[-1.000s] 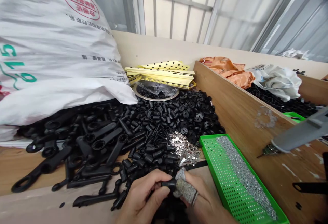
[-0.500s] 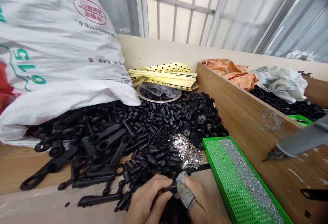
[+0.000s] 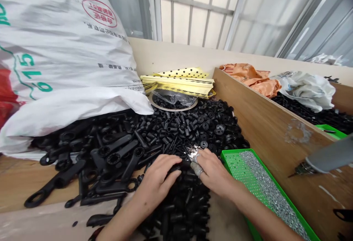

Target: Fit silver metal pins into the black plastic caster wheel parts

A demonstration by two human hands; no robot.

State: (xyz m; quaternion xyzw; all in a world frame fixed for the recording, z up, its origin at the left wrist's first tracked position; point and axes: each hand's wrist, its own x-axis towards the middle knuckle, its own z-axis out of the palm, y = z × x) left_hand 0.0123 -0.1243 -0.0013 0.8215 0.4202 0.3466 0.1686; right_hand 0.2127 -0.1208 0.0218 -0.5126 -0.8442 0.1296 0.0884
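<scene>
My left hand lies palm down on a heap of small black plastic tubes, fingers stretched out over them. My right hand, with a grey cot on one finger, reaches beside it. Its fingertips are pinched together in a small pile of silver metal clips. Long black plastic handles with ring ends lie to the left of my hands. Round black caps are heaped behind the clips.
A green perforated tray holding several small silver parts sits at my right, against a wooden divider. A big white sack fills the left. A metal bowl sits under yellow paper. A grey power screwdriver pokes in from the right.
Both hands moved forward from near my body to the heap. The black piece they held together is no longer between them. The camera tilted slightly down.
</scene>
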